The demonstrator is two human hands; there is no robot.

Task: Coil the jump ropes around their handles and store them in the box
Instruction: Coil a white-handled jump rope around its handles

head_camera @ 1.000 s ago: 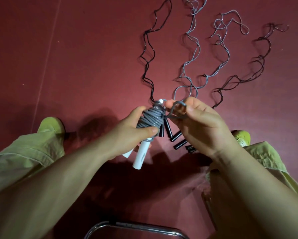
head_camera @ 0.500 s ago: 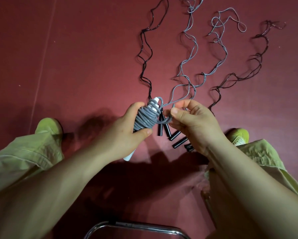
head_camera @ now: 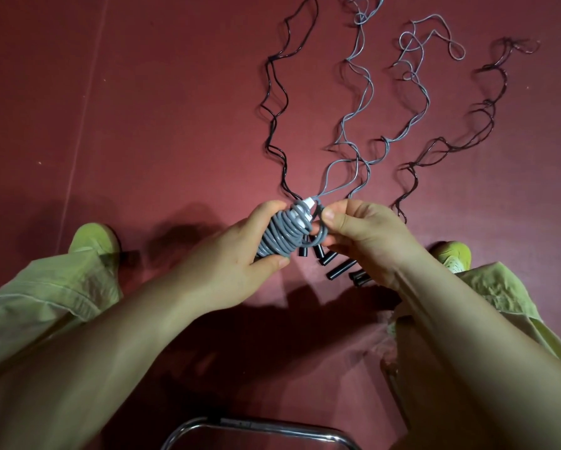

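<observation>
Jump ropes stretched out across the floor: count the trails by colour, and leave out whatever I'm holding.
Black trails: 2, the left black trail and the right black trail
Grey trails: 2, the left grey trail and the right grey trail
Total: 4
Not counted: the grey coil in the left hand.

Hands: two, left hand [head_camera: 240, 254] at 9 o'clock, right hand [head_camera: 367, 235] at 3 o'clock
Coiled grey rope bundle [head_camera: 282, 237]: one, centre
Black handles [head_camera: 341, 269]: about five, 5 o'clock
Loose rope runs: two black [head_camera: 274, 102], two grey [head_camera: 363, 69], 12 o'clock
Green shoes [head_camera: 90, 237]: two
</observation>
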